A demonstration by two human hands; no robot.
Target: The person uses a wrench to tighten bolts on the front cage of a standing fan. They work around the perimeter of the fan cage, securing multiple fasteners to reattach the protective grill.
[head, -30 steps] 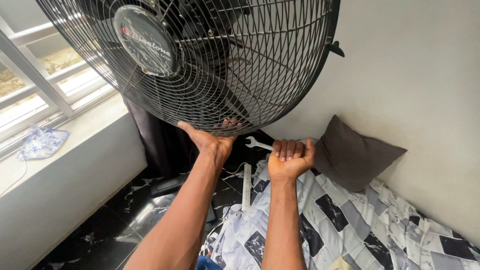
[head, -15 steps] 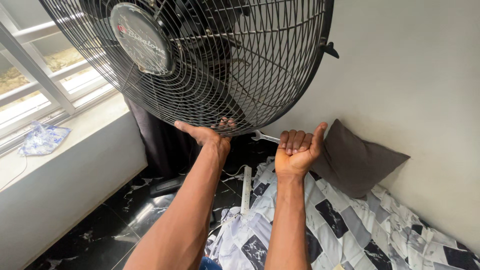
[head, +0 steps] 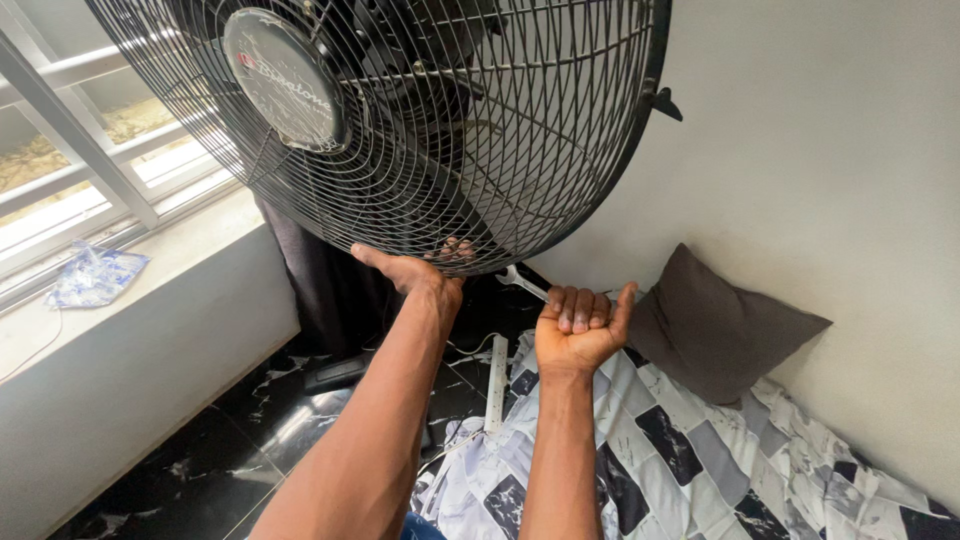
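A large black fan with a wire cage [head: 520,150] and a dark round hub badge [head: 285,80] fills the top of the head view. My left hand [head: 415,268] grips the cage's bottom rim, fingers hooked through the wires. My right hand [head: 582,325] is just right of it, palm up, fingers curled around a silver spanner [head: 522,283] whose open jaw pokes out toward the fan's underside.
A white window ledge [head: 130,300] with a crumpled blue-white bag [head: 95,275] lies at left. A grey pillow [head: 715,325] leans on the white wall at right, over a patterned quilt [head: 700,470]. A white power strip [head: 497,385] lies on the dark floor [head: 270,430].
My right hand has turned from a closed fist to palm-up with the thumb raised, still holding the spanner. The left hand stays on the fan's rim.
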